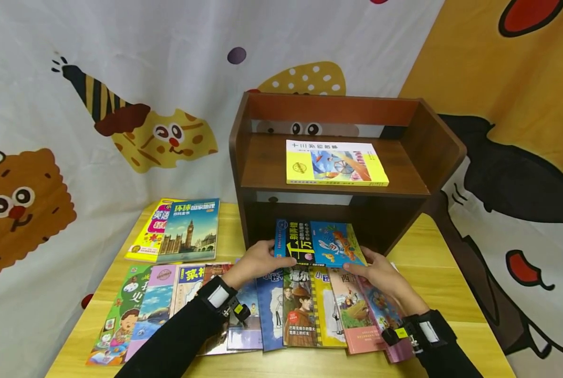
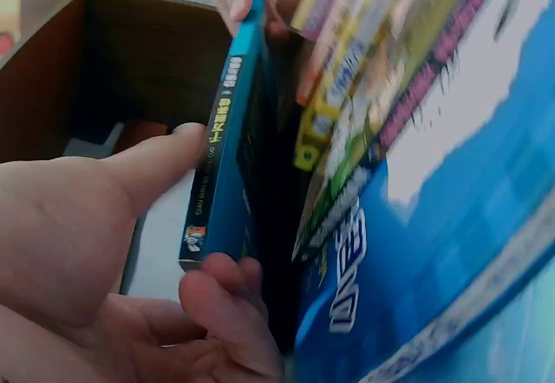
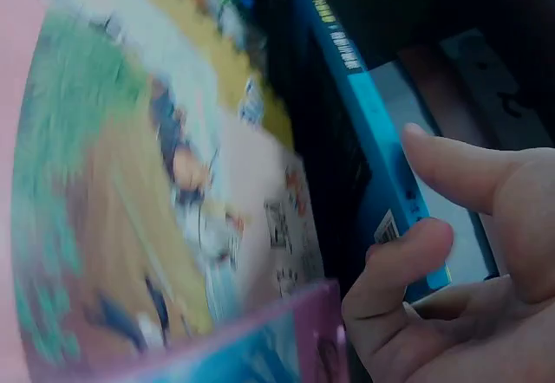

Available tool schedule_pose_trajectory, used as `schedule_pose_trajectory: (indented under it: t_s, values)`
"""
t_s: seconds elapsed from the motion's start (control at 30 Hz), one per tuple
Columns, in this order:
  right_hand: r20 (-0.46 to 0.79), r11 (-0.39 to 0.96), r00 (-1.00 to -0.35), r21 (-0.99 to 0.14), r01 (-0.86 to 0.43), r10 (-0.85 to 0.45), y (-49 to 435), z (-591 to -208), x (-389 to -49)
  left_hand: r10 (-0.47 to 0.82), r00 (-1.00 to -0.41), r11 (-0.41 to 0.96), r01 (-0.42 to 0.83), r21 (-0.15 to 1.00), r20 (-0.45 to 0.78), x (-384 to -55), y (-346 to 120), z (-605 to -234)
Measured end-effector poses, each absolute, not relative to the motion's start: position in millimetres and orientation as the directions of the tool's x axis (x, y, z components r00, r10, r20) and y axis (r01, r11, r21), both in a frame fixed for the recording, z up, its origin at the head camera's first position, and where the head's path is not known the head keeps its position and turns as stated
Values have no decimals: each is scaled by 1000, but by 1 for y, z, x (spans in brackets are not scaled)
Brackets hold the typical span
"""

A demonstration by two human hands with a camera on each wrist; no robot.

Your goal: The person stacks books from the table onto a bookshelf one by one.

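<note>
Through the head camera I see a pale cloth backdrop (image 1: 168, 42) behind the yellow wood-grain table (image 1: 451, 294). Printed on the cloth I make out a brown scalloped biscuit (image 1: 31, 231) with a face, a spotted yellow cartoon figure (image 1: 194, 139) with a tilted striped party hat (image 1: 97, 97), a purple dot (image 1: 236, 55) and, at upper right, a broad orange patch (image 1: 513, 89).

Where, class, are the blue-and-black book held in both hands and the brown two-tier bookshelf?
Blue-and-black book (image 1: 323, 243): head view, middle of its cover.
Brown two-tier bookshelf (image 1: 429, 146): head view, inside of right side panel.
</note>
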State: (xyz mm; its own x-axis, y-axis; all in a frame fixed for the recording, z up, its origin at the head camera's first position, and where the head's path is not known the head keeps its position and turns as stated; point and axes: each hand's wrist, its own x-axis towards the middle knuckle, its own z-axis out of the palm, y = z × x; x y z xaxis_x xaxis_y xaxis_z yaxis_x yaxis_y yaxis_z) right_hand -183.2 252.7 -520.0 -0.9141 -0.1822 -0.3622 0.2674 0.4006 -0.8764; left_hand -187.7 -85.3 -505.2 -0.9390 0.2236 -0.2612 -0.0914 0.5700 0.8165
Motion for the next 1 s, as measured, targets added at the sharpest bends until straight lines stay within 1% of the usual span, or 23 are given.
schedule_pose_trajectory:
  t_s: [0.07,0.17,0.23,0.37,0.53,0.67,0.9,1.0]
  values:
    - [-345,508,-924,-833,220,-166,254,-519,-185,228,-941,645,-47,763,-251,-189,-85,-502]
    - [-315,620,-936,-769,155,-157,255,-518,-189,210,-951,731,-3,682,-229,-191,-84,-501]
    - [-295,666,-945,-735,129,-142,254,-518,-193,187,-959,762,3,647,-215,-194,-83,-502]
    - [-263,742,-957,-665,88,-122,252,-516,-203,159,-972,787,17,617,-175,-200,-80,-502]
    - [-263,788,-959,-610,84,-101,249,-515,-215,122,-981,817,12,576,-152,-206,-77,-502]
    - [-258,801,-961,-593,76,-100,249,-518,-223,126,-981,824,21,566,-147,-212,-75,-506]
    - [-274,823,-957,-563,80,-94,243,-525,-235,108,-988,868,39,494,-112,-221,-70,-515]
    - [-247,832,-965,-551,67,-86,240,-530,-238,109,-988,875,43,482,-109,-222,-68,-518]
